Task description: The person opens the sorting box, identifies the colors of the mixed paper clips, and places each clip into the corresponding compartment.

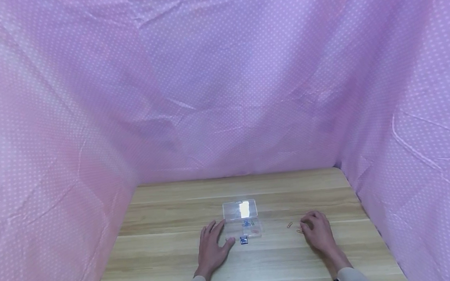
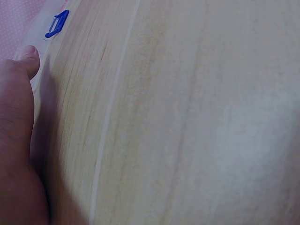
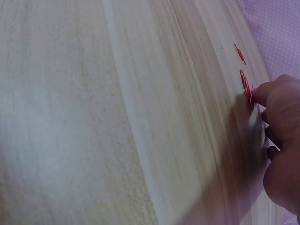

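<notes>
A clear plastic box (image 1: 233, 230) lies on the table with its lid (image 1: 231, 210) raised open at the back. In its right part are blue paper clips (image 1: 246, 223), a green one (image 1: 252, 223) and a red one (image 1: 255, 231). On its front edge is a blue latch (image 1: 244, 240) (image 2: 58, 24). My left hand (image 1: 213, 247) (image 2: 16, 122) rests at the box's left side, fingers extended and thumb near the front corner. My right hand (image 1: 317, 231) (image 3: 283, 126) has its thumb at red paper clips (image 3: 245, 84); whether it pinches one is unclear.
Another red paper clip (image 1: 290, 225) (image 3: 239, 54) lies on the wooden table (image 1: 170, 252), between the box and my right hand. Pink dotted cloth (image 1: 224, 91) hangs behind the table and along both sides.
</notes>
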`<state>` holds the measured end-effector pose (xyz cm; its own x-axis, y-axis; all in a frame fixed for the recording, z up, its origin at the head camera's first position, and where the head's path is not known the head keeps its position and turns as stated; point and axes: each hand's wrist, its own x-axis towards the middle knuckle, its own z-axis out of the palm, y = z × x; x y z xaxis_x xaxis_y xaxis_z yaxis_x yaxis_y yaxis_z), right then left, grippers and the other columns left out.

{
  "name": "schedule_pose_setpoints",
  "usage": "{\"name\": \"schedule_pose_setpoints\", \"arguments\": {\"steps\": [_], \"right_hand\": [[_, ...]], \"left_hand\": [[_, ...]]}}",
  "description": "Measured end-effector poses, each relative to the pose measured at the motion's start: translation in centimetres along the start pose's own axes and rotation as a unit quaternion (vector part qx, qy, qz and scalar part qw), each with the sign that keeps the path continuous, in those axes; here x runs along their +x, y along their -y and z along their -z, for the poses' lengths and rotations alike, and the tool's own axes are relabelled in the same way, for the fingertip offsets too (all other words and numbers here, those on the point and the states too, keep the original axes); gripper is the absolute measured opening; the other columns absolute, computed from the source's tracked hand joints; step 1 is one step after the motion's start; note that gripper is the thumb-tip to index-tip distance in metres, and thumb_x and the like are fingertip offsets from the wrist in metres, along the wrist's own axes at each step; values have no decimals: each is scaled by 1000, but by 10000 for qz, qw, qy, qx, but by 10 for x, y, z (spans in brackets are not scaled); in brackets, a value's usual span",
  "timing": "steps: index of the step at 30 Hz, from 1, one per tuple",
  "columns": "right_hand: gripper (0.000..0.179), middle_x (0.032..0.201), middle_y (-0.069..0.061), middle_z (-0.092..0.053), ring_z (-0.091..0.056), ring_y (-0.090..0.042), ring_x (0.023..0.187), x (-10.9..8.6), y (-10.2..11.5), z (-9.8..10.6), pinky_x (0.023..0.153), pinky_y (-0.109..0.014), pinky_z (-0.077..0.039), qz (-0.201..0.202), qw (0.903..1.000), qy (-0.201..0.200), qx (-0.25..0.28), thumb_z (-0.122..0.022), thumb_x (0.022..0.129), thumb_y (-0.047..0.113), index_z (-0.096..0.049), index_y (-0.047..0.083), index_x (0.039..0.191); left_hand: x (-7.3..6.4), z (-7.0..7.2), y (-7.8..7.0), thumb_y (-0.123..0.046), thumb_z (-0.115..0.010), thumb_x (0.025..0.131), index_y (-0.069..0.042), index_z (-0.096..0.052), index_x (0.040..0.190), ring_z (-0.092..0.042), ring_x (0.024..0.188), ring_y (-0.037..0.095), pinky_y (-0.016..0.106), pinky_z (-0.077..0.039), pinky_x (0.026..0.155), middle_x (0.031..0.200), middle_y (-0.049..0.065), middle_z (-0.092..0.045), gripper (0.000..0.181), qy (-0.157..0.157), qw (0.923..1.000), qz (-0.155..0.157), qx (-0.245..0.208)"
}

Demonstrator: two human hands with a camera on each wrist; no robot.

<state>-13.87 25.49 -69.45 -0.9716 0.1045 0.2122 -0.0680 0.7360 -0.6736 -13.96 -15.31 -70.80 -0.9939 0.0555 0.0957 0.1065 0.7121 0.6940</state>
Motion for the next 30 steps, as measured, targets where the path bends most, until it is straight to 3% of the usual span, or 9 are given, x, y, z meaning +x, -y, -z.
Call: {"name": "schedule_pose_setpoints", "arguments": {"steps": [9,20,30], "right_hand": [[9,122,-25,-73,-64,-49,123,1,0,-1,113,-70,-45,-27,10000,-56,26,-83,94,1,-83,2,102],[5,115,-21,-78,-66,-46,122,3,1,-2,120,-69,-43,-225,9996,127,95,-80,98,3,-80,5,102],[10,124,-22,-78,-64,-45,132,3,4,1,125,-70,-43,-614,9974,350,138,-77,104,7,-78,3,113]], "left_hand": [[1,0,0,-56,-83,97,-28,-61,162,-43,167,42,72,-22,143,171,12,-58,74,13,10000,-13,5],[0,-2,3,-57,-83,97,-27,-62,162,-45,166,42,73,-23,141,171,12,-59,74,-51,9999,-103,50],[-1,-1,2,-59,-82,97,-29,-62,162,-43,166,45,76,-26,139,173,14,-56,74,-42,10000,-35,-14]]}}
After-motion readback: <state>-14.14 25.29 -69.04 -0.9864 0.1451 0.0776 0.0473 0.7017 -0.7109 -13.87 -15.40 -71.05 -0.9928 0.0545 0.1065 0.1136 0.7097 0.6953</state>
